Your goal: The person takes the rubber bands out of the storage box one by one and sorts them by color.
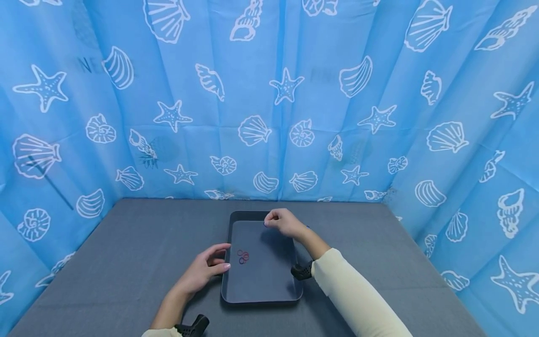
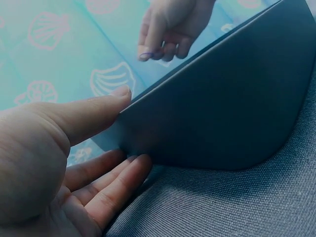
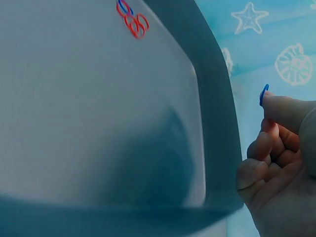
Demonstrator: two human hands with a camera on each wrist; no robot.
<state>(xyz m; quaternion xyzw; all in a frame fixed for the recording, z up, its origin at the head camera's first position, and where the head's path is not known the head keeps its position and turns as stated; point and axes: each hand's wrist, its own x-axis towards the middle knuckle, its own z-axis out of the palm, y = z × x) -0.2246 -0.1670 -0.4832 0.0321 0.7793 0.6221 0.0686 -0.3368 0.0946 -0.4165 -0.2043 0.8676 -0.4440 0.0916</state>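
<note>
A shallow dark grey tray (image 1: 261,285) lies on the table. My left hand (image 1: 202,271) is at its left side, thumb (image 2: 94,113) along the rim and the other fingers, nearly straight, low against the outer wall. Over the tray's far right corner, my right hand (image 1: 286,222) pinches a small blue rubber band (image 3: 263,95) between thumb and forefinger. Several small rubber bands (image 1: 244,256) lie close together on the tray floor near the left hand. In the right wrist view they are red bands (image 3: 136,27), overlapping, with a blue band (image 3: 127,7) among them.
Grey cloth covers the table (image 1: 147,252) around the tray. A blue curtain (image 1: 261,93) with white shells and starfish hangs behind and along both sides. The right forearm in its cream sleeve (image 1: 358,295) reaches across the tray's right side.
</note>
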